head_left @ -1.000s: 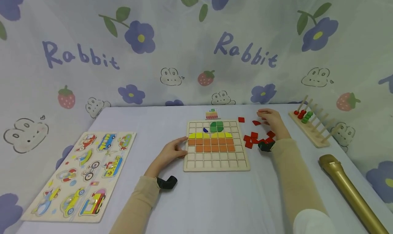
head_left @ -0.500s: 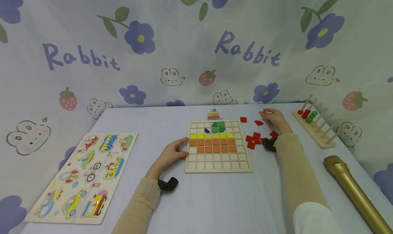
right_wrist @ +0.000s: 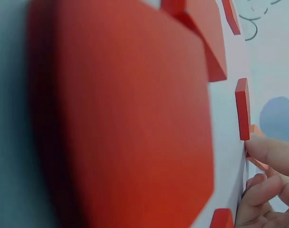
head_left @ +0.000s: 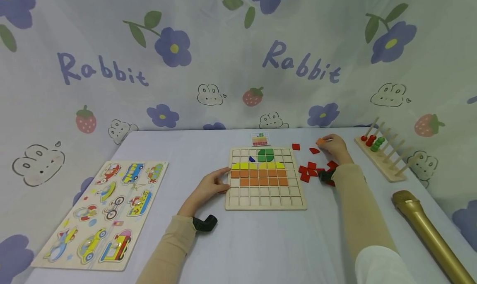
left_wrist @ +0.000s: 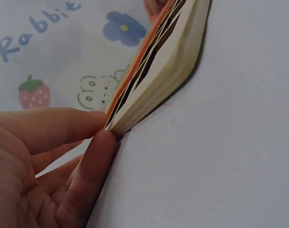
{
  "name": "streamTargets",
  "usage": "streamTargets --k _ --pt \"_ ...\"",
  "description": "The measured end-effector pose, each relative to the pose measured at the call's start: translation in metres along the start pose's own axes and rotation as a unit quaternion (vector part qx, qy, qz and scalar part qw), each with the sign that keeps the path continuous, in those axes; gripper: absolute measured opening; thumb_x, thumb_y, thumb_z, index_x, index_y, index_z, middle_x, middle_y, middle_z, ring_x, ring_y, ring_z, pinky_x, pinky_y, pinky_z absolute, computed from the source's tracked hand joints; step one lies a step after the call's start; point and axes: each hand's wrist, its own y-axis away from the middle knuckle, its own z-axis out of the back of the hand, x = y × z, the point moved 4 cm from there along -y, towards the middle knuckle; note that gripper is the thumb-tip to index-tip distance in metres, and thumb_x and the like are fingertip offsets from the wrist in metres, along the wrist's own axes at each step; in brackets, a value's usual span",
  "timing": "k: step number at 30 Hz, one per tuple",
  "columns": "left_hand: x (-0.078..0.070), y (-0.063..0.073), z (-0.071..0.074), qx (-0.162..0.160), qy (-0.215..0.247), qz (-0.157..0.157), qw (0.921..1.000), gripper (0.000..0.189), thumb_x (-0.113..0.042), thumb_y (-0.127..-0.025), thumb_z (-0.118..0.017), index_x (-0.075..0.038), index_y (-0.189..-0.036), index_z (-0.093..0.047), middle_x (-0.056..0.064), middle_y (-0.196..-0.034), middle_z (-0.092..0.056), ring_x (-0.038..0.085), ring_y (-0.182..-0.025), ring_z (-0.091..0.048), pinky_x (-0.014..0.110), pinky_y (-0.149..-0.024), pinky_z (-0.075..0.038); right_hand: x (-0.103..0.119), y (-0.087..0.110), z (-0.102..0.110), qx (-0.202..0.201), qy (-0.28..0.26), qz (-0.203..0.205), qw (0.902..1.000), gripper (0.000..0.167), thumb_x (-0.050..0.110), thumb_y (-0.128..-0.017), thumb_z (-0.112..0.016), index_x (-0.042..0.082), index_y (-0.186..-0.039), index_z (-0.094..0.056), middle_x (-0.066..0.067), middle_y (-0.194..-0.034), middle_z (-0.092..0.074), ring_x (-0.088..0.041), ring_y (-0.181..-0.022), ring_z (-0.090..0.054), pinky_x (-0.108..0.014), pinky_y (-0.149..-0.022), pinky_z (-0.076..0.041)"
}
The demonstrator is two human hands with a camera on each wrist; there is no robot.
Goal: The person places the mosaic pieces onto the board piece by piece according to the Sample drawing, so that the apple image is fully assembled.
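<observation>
At the far right of the table my right hand (head_left: pixel 336 147) pinches an orange tile (head_left: pixel 320 141) between thumb and fingertips. In the right wrist view, that orange tile (right_wrist: pixel 259 163) is partly hidden behind the fingers and a red tile (right_wrist: pixel 243 109). My left hand (head_left: pixel 209 185) touches the left edge of a wooden grid board (head_left: pixel 265 201), its thumb and a finger set apart along that edge. The left wrist view shows the fingertips right at the board's rim (left_wrist: pixel 153 104). On the board lie green pieces (head_left: pixel 266 155), one blue piece (head_left: pixel 252 159), a yellow row (head_left: pixel 258 165) and orange rows (head_left: pixel 263 177).
Several red tiles (head_left: pixel 304 177) lie right of the board, some under the right wrist. A picture card (head_left: pixel 260 139) lies behind the board. A vehicle puzzle (head_left: pixel 100 213) covers the left side. A peg stand with beads (head_left: pixel 381 157) and a gold microphone (head_left: pixel 428 234) are at the right.
My right hand, holding nothing visible a second ago, came to hold the orange tile and has shifted slightly since. The left hand has stayed at the board's edge.
</observation>
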Motion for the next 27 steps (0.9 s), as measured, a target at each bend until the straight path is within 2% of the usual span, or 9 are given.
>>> streamTargets --k 3,7,12,14,16,20,23,27 --pt "0.001 0.0 0.0 -0.002 -0.006 -0.002 1.0 0.061 -0.013 -0.081 -0.069 -0.014 -0.137 -0.045 0.007 -0.07 -0.056 0.013 -0.063 -0.055 0.026 -0.061 -0.045 -0.001 0.002 0.001 -0.008 -0.016 0.005 0.9998 0.047 0.013 -0.088 -0.057 -0.006 -0.128 -0.04 -0.025 -0.126 -0.042 -0.031 -0.104 -0.044 -0.032 -0.079 -0.04" --pt "0.001 -0.001 0.0 -0.003 -0.011 -0.009 0.9999 0.061 -0.013 -0.081 -0.069 -0.012 -0.137 -0.045 0.007 -0.07 -0.057 0.013 -0.063 -0.055 0.025 -0.062 -0.045 -0.002 0.001 0.002 -0.011 -0.03 0.003 0.9995 0.046 0.013 -0.089 -0.055 -0.006 -0.128 -0.041 -0.023 -0.122 -0.045 -0.026 -0.095 -0.046 -0.027 -0.072 -0.04" --pt "0.002 -0.002 0.001 0.0 -0.012 -0.003 0.9999 0.062 -0.013 -0.081 -0.069 -0.014 -0.138 -0.045 0.007 -0.071 -0.057 0.013 -0.064 -0.057 0.026 -0.063 -0.046 0.002 0.002 0.002 -0.008 -0.099 -0.039 0.9943 0.047 0.022 -0.093 -0.052 0.004 -0.135 -0.042 -0.015 -0.122 -0.046 -0.018 -0.091 -0.048 -0.023 -0.076 -0.042" --pt "0.002 -0.003 0.002 0.0 -0.013 -0.001 0.9999 0.061 -0.013 -0.081 -0.069 -0.015 -0.138 -0.045 0.007 -0.071 -0.057 0.014 -0.064 -0.057 0.026 -0.064 -0.046 0.009 0.006 -0.002 0.0 -0.154 -0.051 0.9868 0.048 0.023 -0.094 -0.051 0.006 -0.137 -0.041 -0.009 -0.121 -0.047 -0.015 -0.091 -0.048 -0.023 -0.082 -0.043" --pt "0.002 -0.004 0.003 -0.002 -0.014 -0.001 0.9999 0.061 -0.013 -0.081 -0.069 -0.015 -0.137 -0.045 0.007 -0.071 -0.057 0.014 -0.064 -0.057 0.026 -0.064 -0.046 0.021 0.013 -0.007 0.013 -0.217 -0.057 0.9745 0.048 0.022 -0.093 -0.053 0.007 -0.138 -0.041 -0.004 -0.115 -0.048 -0.012 -0.09 -0.05 -0.022 -0.086 -0.044" --pt "0.003 -0.005 0.004 -0.004 -0.016 0.001 0.9999 0.061 -0.014 -0.081 -0.069 -0.016 -0.137 -0.046 0.007 -0.071 -0.057 0.014 -0.064 -0.056 0.027 -0.064 -0.046 0.049 0.03 -0.021 0.072 -0.316 -0.047 0.945 0.042 0.015 -0.092 -0.055 0.006 -0.132 -0.044 0.001 -0.099 -0.052 -0.01 -0.086 -0.055 -0.019 -0.081 -0.046" --pt "0.004 -0.006 0.003 -0.003 -0.017 0.005 0.9998 0.061 -0.015 -0.081 -0.069 -0.017 -0.137 -0.046 0.007 -0.071 -0.057 0.014 -0.064 -0.056 0.026 -0.063 -0.045 0.067 0.045 -0.035 0.117 -0.337 -0.038 0.9336 0.031 0.011 -0.091 -0.056 0.007 -0.121 -0.049 0.002 -0.093 -0.055 -0.011 -0.082 -0.058 -0.017 -0.074 -0.048" --pt "0.005 -0.005 0.001 -0.001 -0.017 0.007 0.9998 0.061 -0.015 -0.081 -0.069 -0.016 -0.137 -0.046 0.007 -0.072 -0.057 0.014 -0.064 -0.055 0.026 -0.063 -0.045 0.088 0.066 -0.063 0.172 -0.334 -0.011 0.9266 0.025 0.007 -0.092 -0.054 0.004 -0.116 -0.05 0.0 -0.09 -0.058 -0.01 -0.076 -0.061 -0.018 -0.07 -0.049"
